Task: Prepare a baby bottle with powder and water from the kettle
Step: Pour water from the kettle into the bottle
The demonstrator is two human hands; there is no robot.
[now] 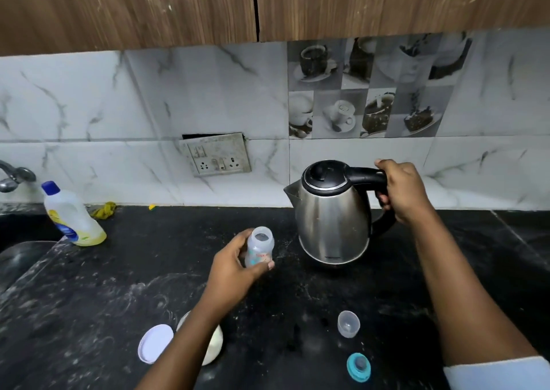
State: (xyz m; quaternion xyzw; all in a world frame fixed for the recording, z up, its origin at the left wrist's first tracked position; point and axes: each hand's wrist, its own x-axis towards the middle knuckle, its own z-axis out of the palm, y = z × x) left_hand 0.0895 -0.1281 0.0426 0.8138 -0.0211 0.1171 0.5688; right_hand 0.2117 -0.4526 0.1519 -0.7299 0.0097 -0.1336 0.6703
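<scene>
Head view: left grip (235,266) is holding the open baby bottle (259,249) at the middle of the bench (119,285), just beside the kettle (333,220); right grip (401,190) is clasping the kettle handle (364,174). Pouring well is likely meaning steadying the bottle, tipping slowly, spout over its mouth.

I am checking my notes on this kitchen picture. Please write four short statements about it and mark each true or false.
1. The left hand holds the small clear plastic baby bottle. True.
2. The round teal teat ring is screwed onto that bottle. False: it lies on the black stone counter; the bottle's mouth is open.
3. The right hand grips the black handle of the steel kettle. True.
4. The kettle's lid stands open. False: the black lid is shut.
</scene>
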